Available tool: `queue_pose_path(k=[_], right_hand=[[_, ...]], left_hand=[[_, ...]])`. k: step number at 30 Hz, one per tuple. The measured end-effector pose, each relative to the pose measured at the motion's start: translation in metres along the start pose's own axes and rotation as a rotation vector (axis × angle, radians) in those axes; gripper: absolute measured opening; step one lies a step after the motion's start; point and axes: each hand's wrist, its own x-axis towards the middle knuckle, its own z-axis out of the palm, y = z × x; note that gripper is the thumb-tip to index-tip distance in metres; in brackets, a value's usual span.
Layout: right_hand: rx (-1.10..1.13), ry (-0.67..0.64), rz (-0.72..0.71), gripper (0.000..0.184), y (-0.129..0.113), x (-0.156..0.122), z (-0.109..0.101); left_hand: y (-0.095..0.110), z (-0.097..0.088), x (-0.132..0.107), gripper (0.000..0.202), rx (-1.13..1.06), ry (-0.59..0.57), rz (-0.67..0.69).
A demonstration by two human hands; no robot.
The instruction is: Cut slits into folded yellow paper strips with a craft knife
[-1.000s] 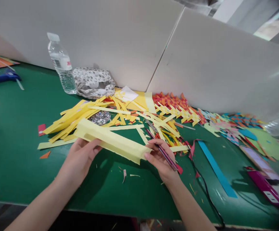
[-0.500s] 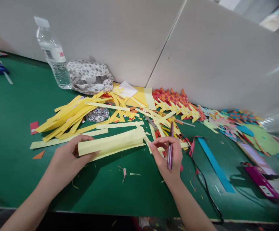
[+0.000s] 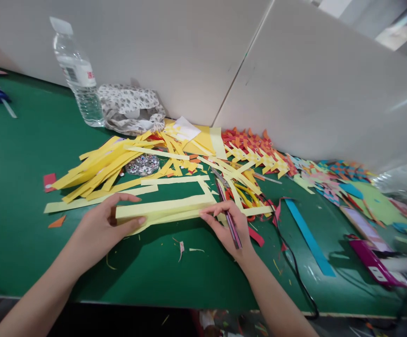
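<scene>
A folded strip of pale yellow paper (image 3: 168, 209) was held above the near middle of the green worktop (image 3: 175, 285), running left to right between two hands. The left hand (image 3: 96, 229) gripped its left end, thumb on the near side, while the fingers of the right hand (image 3: 231, 229) pinched the near edge at its right end. A slim purple pen-like tool (image 3: 232, 226) was also tucked in the right hand, slanting toward the far side. Just beyond the folded strip lay loose pale strips and, farther left, a heap of bright yellow paper strips (image 3: 94, 173) beside a clear packet of small shiny pieces (image 3: 142, 164). An orange scrap (image 3: 56, 222) lay to the left of the left hand. To the right ran a black cable (image 3: 296, 267) and, just past it, a blue paper strip (image 3: 310, 238), with a magenta device (image 3: 375, 264) farther right. At the far side, a clear plastic bottle (image 3: 80, 84) stood beside a patterned pouch (image 3: 131, 100); red and orange woven paper pieces (image 3: 247, 138) lay right of these, against the pale partition (image 3: 316, 89).
</scene>
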Motion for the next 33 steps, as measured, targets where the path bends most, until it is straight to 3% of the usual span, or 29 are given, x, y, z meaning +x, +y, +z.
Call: queue_pose_path(k=[5, 11, 16, 20, 29, 33], right_hand=[[0.030, 0.076, -0.022, 0.028, -0.004, -0.002, -0.001], [0.249, 0.185, 0.153, 0.035, -0.004, 0.000, 0.001], [0.205, 0.363, 0.162, 0.031, 0.002, 0.004, -0.003], [0.202, 0.484, 0.146, 0.029, 0.007, 0.006, -0.005], [0.288, 0.269, 0.267, 0.043, 0.008, 0.003, -0.003], [0.265, 0.289, 0.260, 0.040, 0.016, 0.002, -0.007]], left_hand=[[0.003, 0.001, -0.002, 0.053, -0.020, -0.030, 0.018], [0.006, 0.004, -0.006, 0.040, -0.076, 0.037, 0.023], [0.006, 0.004, -0.005, 0.043, -0.080, 0.043, 0.013], [0.013, 0.003, -0.007, 0.042, -0.093, 0.116, 0.026], [0.020, 0.006, -0.014, 0.035, -0.289, 0.134, 0.119], [0.015, 0.005, -0.011, 0.038, -0.350, 0.093, 0.082]])
